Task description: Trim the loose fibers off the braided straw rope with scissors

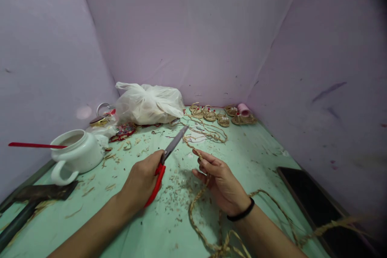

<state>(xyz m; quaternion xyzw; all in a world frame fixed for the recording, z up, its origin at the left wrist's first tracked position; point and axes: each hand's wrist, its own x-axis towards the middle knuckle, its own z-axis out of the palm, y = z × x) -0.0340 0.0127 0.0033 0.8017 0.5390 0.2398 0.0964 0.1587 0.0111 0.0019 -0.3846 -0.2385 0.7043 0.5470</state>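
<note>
My left hand point(142, 183) is closed round the red handles of a pair of scissors point(174, 145), whose blades point up and away to the right. Between the thumb and fingers of my right hand point(222, 181), which wears a black wristband, is a braided straw cord point(196, 205). One end of the cord rises just right of the scissor tips, apart from them. The rest loops down below the hand and trails off to the right. More thin straw cord point(216, 135) lies coiled on the table beyond.
A white teapot point(83, 153) with a red stick stands at left, near a dark hammer-like tool point(42, 191). At the back sit a white plastic bag point(149, 105), several small woven straw pieces point(209, 115) and a pink spool point(243, 109). A dark flat slab point(311, 193) lies right. Straw scraps litter the green table.
</note>
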